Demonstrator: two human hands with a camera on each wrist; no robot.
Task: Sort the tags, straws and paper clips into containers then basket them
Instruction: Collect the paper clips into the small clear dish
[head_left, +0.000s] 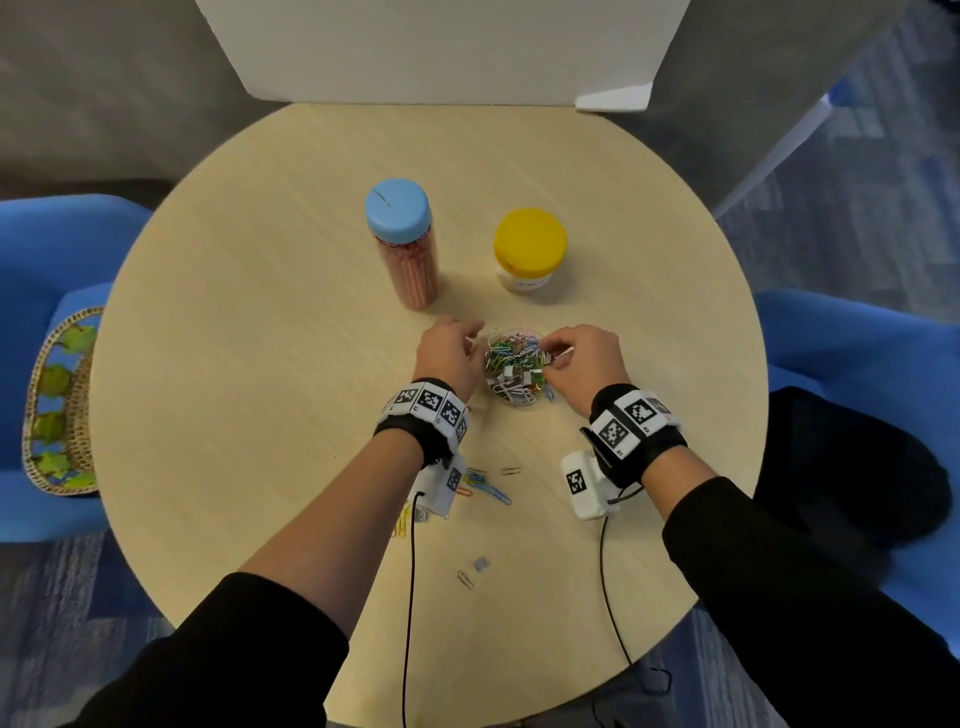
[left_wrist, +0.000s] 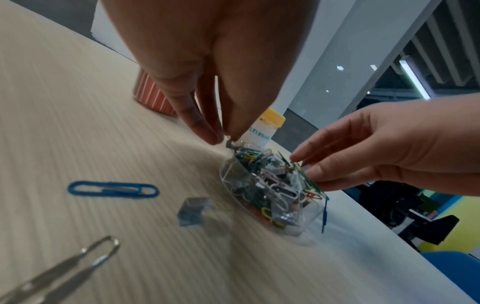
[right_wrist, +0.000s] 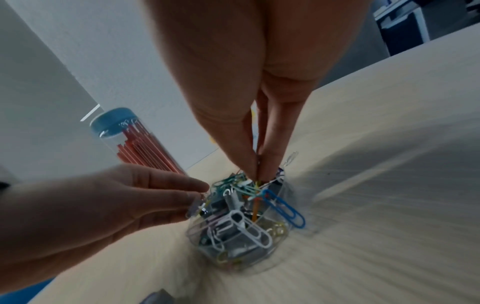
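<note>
A small clear container (head_left: 519, 396) heaped with coloured paper clips stands at mid-table. My left hand (head_left: 474, 332) is at its left rim and pinches a small silver clip (left_wrist: 230, 143) between thumb and fingertips. My right hand (head_left: 551, 358) reaches in from the right, thumb and forefinger pinched on a thin clip (right_wrist: 258, 162) at the top of the heap. A blue clip (right_wrist: 285, 207) hangs over the container's rim. Behind stand a tall jar of orange straws (head_left: 408, 260) with a blue lid and a yellow-lidded jar (head_left: 530, 249), both closed.
Loose clips lie near my wrists: blue ones (head_left: 491, 491), a dark one (head_left: 511, 471), yellow ones (head_left: 401, 526), a silver one (head_left: 465, 579) and a small grey piece (head_left: 481, 564). A woven basket (head_left: 49, 332) sits on the blue chair left of the round table (head_left: 234, 364).
</note>
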